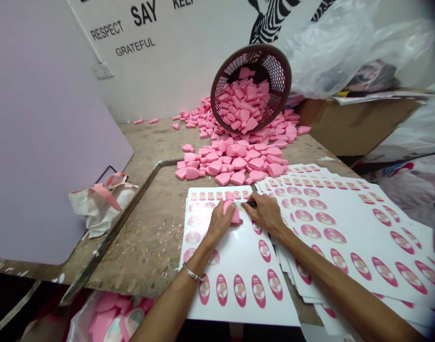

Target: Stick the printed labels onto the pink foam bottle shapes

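My left hand (pixel 220 223) grips a pink foam piece (pixel 232 213) upright on a white sheet of oval pink stickers (pixel 239 297). My right hand (pixel 263 213) is shut on a thin black pen-like tool (pixel 251 204), whose tip meets the foam piece at its upper side. The tool's tip is partly hidden. Both hands rest over the top part of that sheet. A heap of heart-like pink foam pieces (pixel 231 161) lies just beyond them on the worn wooden table (pixel 149 237). More sticker sheets (pixel 345 237) overlap to the right, under my right forearm.
A dark red plastic basket (pixel 251 88) lies tipped on its side, spilling foam pieces. A metal strip (pixel 132 213) runs along the table. Nearby are a white cloth bag (pixel 101 206), a lilac board (pixel 42 128), a cardboard box (pixel 356 123) and a plastic bag (pixel 327 52).
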